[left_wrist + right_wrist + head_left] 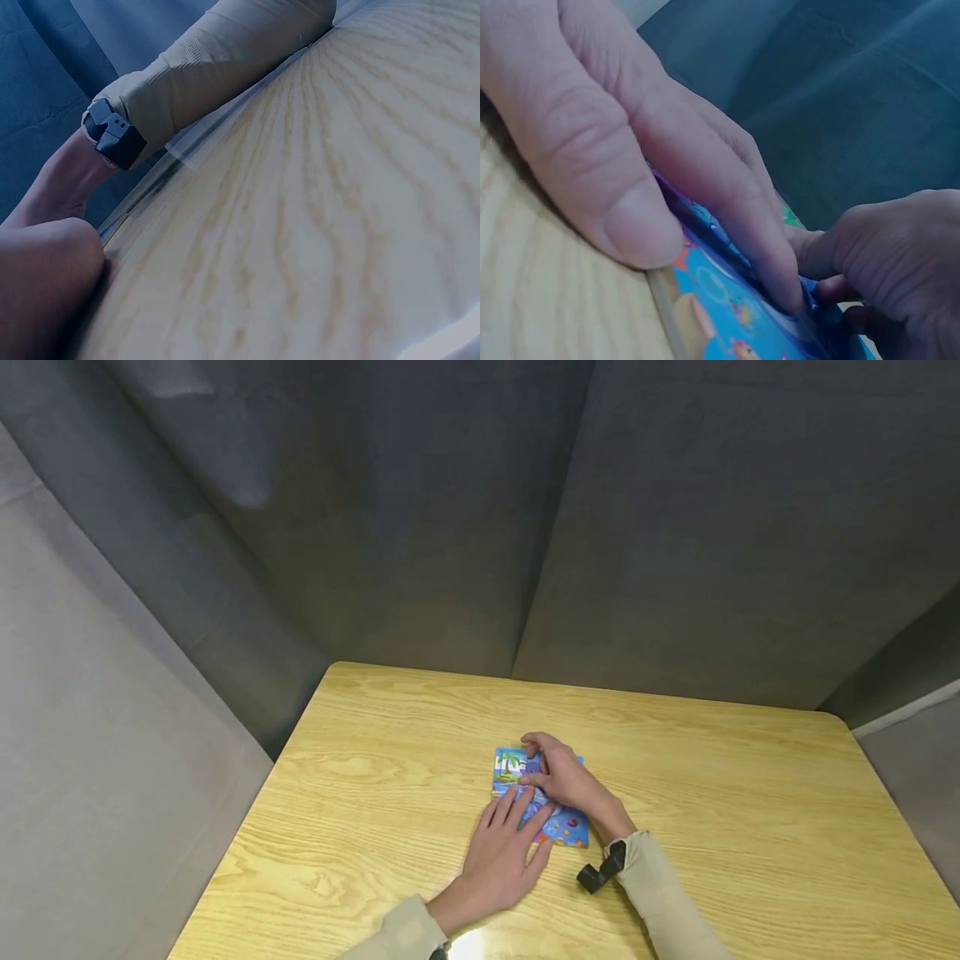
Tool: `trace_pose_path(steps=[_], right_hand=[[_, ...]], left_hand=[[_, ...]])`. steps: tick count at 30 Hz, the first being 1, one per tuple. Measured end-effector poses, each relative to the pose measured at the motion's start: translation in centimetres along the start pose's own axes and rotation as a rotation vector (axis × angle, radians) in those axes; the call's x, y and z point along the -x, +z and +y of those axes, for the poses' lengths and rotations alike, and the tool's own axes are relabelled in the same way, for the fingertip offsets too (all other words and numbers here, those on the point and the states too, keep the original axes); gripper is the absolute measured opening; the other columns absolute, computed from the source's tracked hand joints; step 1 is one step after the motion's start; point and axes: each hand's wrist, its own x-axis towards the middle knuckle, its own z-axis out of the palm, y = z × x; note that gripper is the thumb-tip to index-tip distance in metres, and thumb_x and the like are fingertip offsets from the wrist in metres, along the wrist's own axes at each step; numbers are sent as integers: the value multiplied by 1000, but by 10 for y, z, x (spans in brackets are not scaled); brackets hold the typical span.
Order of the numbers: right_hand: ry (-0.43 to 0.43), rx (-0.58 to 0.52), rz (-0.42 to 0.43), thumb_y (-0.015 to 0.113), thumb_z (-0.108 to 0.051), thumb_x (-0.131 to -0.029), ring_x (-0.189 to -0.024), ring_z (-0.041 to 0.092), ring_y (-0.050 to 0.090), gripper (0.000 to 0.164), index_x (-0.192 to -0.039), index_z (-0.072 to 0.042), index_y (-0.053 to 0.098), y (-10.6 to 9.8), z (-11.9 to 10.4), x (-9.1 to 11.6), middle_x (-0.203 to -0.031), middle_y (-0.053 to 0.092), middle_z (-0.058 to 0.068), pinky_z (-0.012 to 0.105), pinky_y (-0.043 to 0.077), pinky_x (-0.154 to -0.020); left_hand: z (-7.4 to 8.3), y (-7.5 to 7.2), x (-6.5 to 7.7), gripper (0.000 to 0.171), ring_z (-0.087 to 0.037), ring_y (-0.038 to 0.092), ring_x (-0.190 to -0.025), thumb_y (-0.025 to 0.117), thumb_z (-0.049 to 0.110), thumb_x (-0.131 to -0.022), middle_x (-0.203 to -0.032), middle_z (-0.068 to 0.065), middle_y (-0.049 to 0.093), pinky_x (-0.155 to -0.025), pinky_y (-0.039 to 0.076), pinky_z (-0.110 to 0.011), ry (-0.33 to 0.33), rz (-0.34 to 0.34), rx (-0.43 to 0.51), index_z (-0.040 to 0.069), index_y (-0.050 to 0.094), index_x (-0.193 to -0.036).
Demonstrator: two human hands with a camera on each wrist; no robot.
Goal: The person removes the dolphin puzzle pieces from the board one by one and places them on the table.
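Observation:
A small, brightly coloured picture puzzle [573, 831] lies flat on the wooden table, with a palm tree in its far left corner. Across its near left part my left hand [501, 860] is spread palm down, index fingertip pressing on the picture. My right hand [570, 777] arches over the far right part from the right, thumb and fingers curled round a purple-blue puzzle piece [533, 766]. Seen from the right wrist, the left thumb lies along the puzzle's edge, and the right hand's curled fingers [836, 289] come down close to the left index fingertip. Both hands cover much of the picture.
The light wood table [360, 793] extends to both sides of the puzzle. Dark grey curtains [450, 527] hang behind its far edge, with a pale panel [97, 735] at the left. A black wrist mount [602, 868] sticks out beside the right sleeve.

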Motion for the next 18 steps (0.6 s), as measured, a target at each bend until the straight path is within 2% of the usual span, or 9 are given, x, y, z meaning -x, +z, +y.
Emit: trace_pose_path(steps=[5,11,18], right_hand=[[-51,14,-13,81,-13,-92,-77,15,50,39,-127,-3,66,-2,3,0,-105,62,9,28,43,-66],[-84,-15,-26,83,-15,-90,-75,14,53,44,-129,-3,66,-1,8,0,-102,66,6,27,46,-65],[-54,-55,-28,84,-13,-90,-70,10,53,44,-129,-2,68,1,10,-2,-101,70,5,25,46,-62]], left_hand=[[-1,0,0,55,-30,16,-160,28,48,-112,-172,-6,25,-125,23,-52,4,6,-10,28,40,-162],[0,-1,1,54,-31,17,-159,29,46,-112,-172,-7,25,-125,22,-53,2,0,8,28,40,-162],[-1,2,-1,49,-33,23,-157,34,44,-111,-168,-7,31,-122,26,-53,15,44,7,34,46,-158]])
